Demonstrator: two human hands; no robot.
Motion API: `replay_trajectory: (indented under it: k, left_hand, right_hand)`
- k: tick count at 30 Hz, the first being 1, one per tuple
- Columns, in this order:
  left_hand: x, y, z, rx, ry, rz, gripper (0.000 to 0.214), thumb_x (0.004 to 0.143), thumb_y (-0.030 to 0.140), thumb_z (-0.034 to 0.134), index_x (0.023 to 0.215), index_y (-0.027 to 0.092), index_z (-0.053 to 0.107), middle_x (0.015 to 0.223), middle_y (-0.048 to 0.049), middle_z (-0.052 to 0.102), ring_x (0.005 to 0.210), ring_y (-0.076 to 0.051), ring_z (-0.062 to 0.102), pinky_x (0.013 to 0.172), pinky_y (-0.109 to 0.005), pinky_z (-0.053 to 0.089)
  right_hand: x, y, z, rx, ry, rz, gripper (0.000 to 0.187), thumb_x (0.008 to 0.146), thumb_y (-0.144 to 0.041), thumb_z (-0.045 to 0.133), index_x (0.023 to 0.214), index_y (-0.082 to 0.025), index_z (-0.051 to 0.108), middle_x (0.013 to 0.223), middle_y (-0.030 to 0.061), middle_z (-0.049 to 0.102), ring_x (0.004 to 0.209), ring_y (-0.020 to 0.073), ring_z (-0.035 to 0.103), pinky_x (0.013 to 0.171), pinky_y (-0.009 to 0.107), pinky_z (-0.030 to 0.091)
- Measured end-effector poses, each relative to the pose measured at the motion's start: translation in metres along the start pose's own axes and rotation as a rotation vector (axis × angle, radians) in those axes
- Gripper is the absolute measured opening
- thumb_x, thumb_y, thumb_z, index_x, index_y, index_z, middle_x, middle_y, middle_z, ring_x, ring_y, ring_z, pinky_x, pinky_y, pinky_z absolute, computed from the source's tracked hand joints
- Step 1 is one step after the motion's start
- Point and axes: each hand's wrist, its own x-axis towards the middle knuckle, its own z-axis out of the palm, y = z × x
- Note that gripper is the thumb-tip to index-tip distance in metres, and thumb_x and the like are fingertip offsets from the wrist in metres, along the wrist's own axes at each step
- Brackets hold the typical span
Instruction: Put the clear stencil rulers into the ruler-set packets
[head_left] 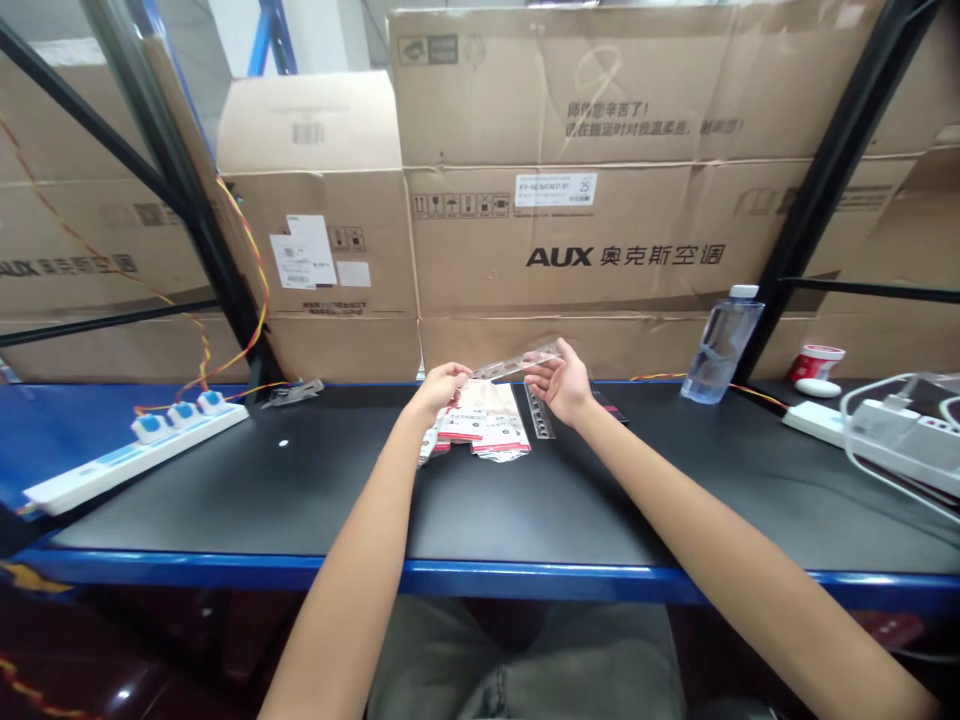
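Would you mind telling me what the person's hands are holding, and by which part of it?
A clear plastic strip: the left hand pinches one end, and the right hand touches the other end.

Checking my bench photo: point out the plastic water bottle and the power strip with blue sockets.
Plastic water bottle [721, 345]: head view, on the bottle's clear body.
Power strip with blue sockets [165, 448]: head view, on the strip's white casing.

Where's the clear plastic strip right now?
In the head view, the clear plastic strip runs between the left hand and right hand, just above the printed packets near the bench's back edge.
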Motion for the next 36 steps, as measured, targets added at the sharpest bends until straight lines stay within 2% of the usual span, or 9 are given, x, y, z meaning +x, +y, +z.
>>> replay_trajectory:
  k: [3, 5, 7, 9, 17, 25, 29, 32, 36]
  left_hand:
    - [0.003, -0.006, -0.003, -0.016, 0.076, -0.031, 0.006, 0.083, 0.015, 0.063, 0.079, 0.019, 0.064, 0.057, 0.0048, 0.046, 0.048, -0.008, 0.038, 0.051, -0.022, 0.034]
    - [0.005, -0.01, -0.004, -0.025, 0.107, -0.046, 0.007, 0.082, 0.014, 0.065, 0.076, 0.017, 0.064, 0.056, 0.0048, 0.046, 0.046, -0.008, 0.037, 0.05, -0.022, 0.033]
    - [0.008, -0.014, -0.004, -0.047, 0.141, -0.048, 0.008, 0.081, 0.013, 0.065, 0.074, 0.016, 0.064, 0.057, 0.0044, 0.048, 0.046, -0.008, 0.038, 0.049, -0.022, 0.034]
    - [0.01, -0.016, -0.003, -0.083, 0.186, -0.042, 0.009, 0.08, 0.01, 0.065, 0.073, 0.016, 0.062, 0.057, 0.0043, 0.05, 0.047, -0.008, 0.041, 0.05, -0.022, 0.036]
    - [0.012, -0.01, 0.001, -0.274, 0.261, 0.021, 0.016, 0.075, 0.007, 0.073, 0.077, 0.014, 0.059, 0.061, 0.0035, 0.056, 0.049, -0.007, 0.048, 0.054, -0.023, 0.043]
    - [0.006, -0.006, 0.02, -0.358, 0.215, 0.036, 0.021, 0.075, 0.013, 0.08, 0.079, 0.013, 0.059, 0.065, 0.001, 0.061, 0.054, -0.008, 0.056, 0.066, -0.028, 0.053]
    - [0.004, -0.005, 0.024, -0.349, 0.204, 0.033, 0.026, 0.074, 0.013, 0.081, 0.081, 0.015, 0.056, 0.069, 0.0005, 0.062, 0.059, -0.01, 0.061, 0.075, -0.033, 0.057]
    - [0.002, -0.003, 0.023, -0.284, 0.17, 0.015, 0.022, 0.078, 0.014, 0.076, 0.081, 0.015, 0.054, 0.072, -0.0016, 0.064, 0.061, -0.01, 0.063, 0.076, -0.034, 0.058]
    - [0.0, -0.004, 0.025, -0.088, 0.078, 0.004, 0.011, 0.084, 0.017, 0.067, 0.083, 0.015, 0.056, 0.074, -0.0036, 0.065, 0.063, -0.012, 0.064, 0.073, -0.032, 0.058]
  right_hand:
    - [0.0, -0.006, -0.004, -0.051, -0.054, 0.001, 0.064, 0.096, -0.065, 0.032, 0.09, -0.015, 0.073, 0.08, 0.011, 0.075, 0.058, 0.0147, 0.065, 0.052, 0.025, 0.052]
    - [0.001, -0.006, -0.007, -0.125, -0.077, -0.005, 0.05, 0.091, -0.061, 0.052, 0.088, -0.016, 0.073, 0.077, 0.009, 0.074, 0.06, 0.0141, 0.065, 0.055, 0.024, 0.053]
    - [0.001, -0.004, -0.01, -0.223, -0.114, -0.01, 0.027, 0.077, -0.041, 0.079, 0.086, -0.016, 0.074, 0.072, 0.006, 0.073, 0.062, 0.0132, 0.065, 0.059, 0.022, 0.054]
    - [0.001, -0.004, -0.014, -0.326, -0.169, -0.005, 0.027, 0.062, -0.022, 0.089, 0.083, -0.016, 0.074, 0.069, 0.0038, 0.071, 0.063, 0.0121, 0.064, 0.062, 0.021, 0.054]
    - [0.002, -0.008, -0.036, -0.56, -0.389, 0.055, 0.027, 0.058, -0.031, 0.09, 0.073, -0.014, 0.075, 0.066, 0.0017, 0.068, 0.059, 0.0099, 0.057, 0.056, 0.022, 0.045]
    - [-0.005, -0.005, -0.016, -0.621, -0.505, 0.086, 0.036, 0.065, -0.031, 0.088, 0.096, -0.015, 0.079, 0.075, 0.0016, 0.07, 0.068, 0.0106, 0.061, 0.065, 0.021, 0.048]
    - [-0.003, -0.005, -0.017, -0.654, -0.466, 0.098, 0.03, 0.066, -0.026, 0.089, 0.09, -0.012, 0.078, 0.073, 0.0031, 0.07, 0.066, 0.0118, 0.062, 0.064, 0.022, 0.05]
    - [0.007, 0.0, -0.026, -0.67, -0.323, 0.056, 0.02, 0.074, -0.022, 0.084, 0.086, -0.011, 0.073, 0.075, 0.0038, 0.07, 0.067, 0.0115, 0.063, 0.066, 0.022, 0.052]
    - [0.023, 0.012, -0.04, -0.728, -0.116, 0.075, 0.024, 0.093, -0.029, 0.068, 0.109, -0.012, 0.066, 0.103, 0.0081, 0.069, 0.086, 0.0166, 0.067, 0.078, 0.033, 0.058]
